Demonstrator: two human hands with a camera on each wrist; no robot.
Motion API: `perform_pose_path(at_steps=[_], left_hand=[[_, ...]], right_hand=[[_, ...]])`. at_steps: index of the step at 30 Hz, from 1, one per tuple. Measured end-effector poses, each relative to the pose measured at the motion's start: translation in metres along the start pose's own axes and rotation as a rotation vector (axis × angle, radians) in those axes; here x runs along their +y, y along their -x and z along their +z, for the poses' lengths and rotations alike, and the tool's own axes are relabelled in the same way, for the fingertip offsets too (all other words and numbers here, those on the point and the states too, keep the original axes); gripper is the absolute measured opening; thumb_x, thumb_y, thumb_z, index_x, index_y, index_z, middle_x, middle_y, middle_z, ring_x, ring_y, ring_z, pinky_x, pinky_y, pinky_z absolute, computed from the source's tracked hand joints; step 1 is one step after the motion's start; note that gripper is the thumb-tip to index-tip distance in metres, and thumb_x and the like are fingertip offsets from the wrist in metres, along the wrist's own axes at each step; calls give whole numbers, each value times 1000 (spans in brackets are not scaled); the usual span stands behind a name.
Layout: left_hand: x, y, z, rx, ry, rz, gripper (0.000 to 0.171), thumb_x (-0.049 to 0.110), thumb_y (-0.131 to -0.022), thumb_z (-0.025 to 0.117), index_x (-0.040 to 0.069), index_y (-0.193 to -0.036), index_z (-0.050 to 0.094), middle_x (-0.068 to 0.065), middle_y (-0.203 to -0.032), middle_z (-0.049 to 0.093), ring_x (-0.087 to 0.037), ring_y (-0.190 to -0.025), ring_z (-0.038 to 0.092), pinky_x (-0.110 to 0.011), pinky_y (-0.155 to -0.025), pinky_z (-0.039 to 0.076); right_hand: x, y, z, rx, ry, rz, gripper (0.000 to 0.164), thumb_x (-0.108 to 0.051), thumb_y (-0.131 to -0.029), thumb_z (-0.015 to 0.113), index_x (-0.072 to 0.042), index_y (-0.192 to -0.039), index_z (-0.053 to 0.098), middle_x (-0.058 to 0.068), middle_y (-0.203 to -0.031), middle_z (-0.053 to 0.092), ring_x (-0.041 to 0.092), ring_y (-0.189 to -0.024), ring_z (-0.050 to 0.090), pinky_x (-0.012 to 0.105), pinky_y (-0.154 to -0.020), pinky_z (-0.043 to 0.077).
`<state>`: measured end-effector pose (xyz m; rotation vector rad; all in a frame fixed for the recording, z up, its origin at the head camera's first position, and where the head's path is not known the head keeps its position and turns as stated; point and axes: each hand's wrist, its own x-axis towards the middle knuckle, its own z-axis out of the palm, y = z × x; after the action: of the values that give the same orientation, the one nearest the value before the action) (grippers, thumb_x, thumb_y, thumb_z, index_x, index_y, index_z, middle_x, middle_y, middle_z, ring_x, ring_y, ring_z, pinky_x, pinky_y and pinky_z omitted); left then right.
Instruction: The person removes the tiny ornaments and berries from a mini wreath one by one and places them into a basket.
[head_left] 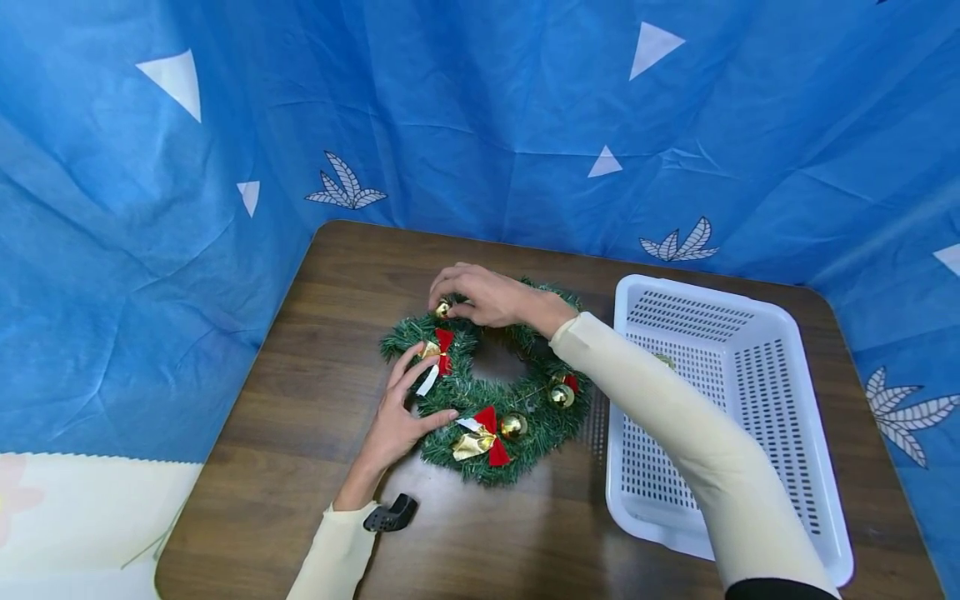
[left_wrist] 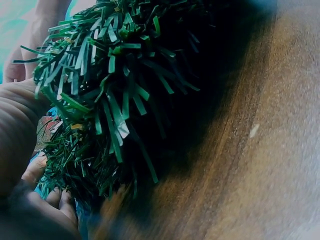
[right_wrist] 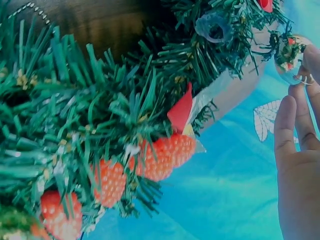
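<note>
A green artificial wreath (head_left: 468, 392) lies on the wooden table, trimmed with red-and-gold bows (head_left: 444, 350) and gold balls (head_left: 561, 395). At its far left part, my right hand (head_left: 487, 296) pinches a shiny gold ball (right_wrist: 290, 55) between thumb and fingertips. My left hand (head_left: 397, 421) grips the wreath's left side, fingers by the upper bow and thumb near the lower bow (head_left: 495, 442). Up close in the left wrist view, green tinsel needles (left_wrist: 120, 95) cover much of that hand. Red berry ornaments (right_wrist: 110, 182) show on the wreath in the right wrist view.
A white perforated basket (head_left: 795, 333) stands on the table's right side under my right forearm, with a small gold-green item (head_left: 664, 360) inside. A black device (head_left: 390, 512) is at my left wrist. Blue patterned cloth (head_left: 480, 108) hangs behind the table.
</note>
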<state>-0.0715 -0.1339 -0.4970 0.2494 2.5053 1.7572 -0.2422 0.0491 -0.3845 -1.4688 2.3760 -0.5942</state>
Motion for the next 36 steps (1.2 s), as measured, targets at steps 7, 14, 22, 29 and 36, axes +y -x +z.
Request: perform_pose_path(at_steps=[7, 14, 22, 29, 36], left_hand=[[0, 0, 0, 2, 14, 2, 76, 33, -73, 80, 32, -139, 43, 13, -156, 14, -19, -145, 9, -65, -106, 21], [0, 0, 0, 8, 7, 2, 77, 33, -72, 81, 32, -139, 43, 14, -155, 14, -18, -145, 10, -64, -106, 21], [-1, 0, 1, 19, 12, 17, 77, 32, -72, 82, 30, -139, 44, 11, -156, 16, -20, -145, 11, -65, -106, 20], [-1, 0, 2, 26, 23, 23, 75, 31, -72, 82, 29, -138, 46, 10, -155, 17, -20, -144, 12, -64, -106, 20], [0, 0, 2, 37, 17, 21, 76, 30, -70, 83, 30, -137, 47, 12, -154, 19, -17, -144, 14, -59, -109, 20]], right_hand=[[1, 14, -10, 58, -33, -11, 23, -14, -91, 61, -15, -113, 66, -5, -119, 57, 13, -116, 49, 35, -103, 38], [3, 25, -18, 88, -45, -16, 23, -16, -90, 62, -16, -113, 66, -6, -120, 57, 13, -117, 49, 35, -103, 38], [6, 40, -30, 107, -37, 15, 23, -15, -90, 63, -21, -112, 65, -7, -119, 58, 11, -116, 50, 35, -104, 37], [9, 57, -34, 108, -38, 16, 22, -15, -91, 61, -18, -112, 65, -3, -120, 59, 12, -117, 50, 36, -105, 36], [13, 76, -39, 138, -57, 11, 22, -15, -90, 63, -21, -112, 65, -5, -121, 59, 14, -119, 50, 38, -106, 36]])
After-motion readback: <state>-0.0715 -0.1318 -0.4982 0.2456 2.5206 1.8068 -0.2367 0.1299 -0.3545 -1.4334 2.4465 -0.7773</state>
